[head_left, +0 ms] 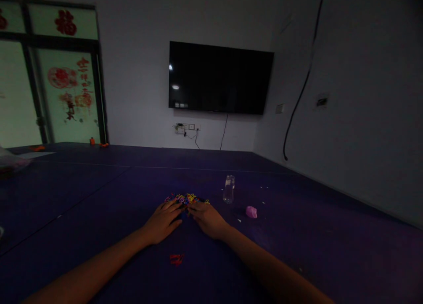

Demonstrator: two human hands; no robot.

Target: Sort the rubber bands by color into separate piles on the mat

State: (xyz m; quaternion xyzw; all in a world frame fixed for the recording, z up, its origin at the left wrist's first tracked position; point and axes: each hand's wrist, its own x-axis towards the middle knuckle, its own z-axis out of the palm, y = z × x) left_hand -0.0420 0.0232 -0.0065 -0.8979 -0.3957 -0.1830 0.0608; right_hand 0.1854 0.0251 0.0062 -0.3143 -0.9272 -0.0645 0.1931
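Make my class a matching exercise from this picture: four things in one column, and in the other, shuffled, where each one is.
Things
1. Colourful pile
2. Red pieces
3. Clear jar
4. Black screen

Places
A. Upright, just left of the pink lump in the picture
B. On the wall
C. At the fingertips of the left hand and right hand
D. Nearer the person than both hands

Pairs: 1-C, 2-D, 3-A, 4-B
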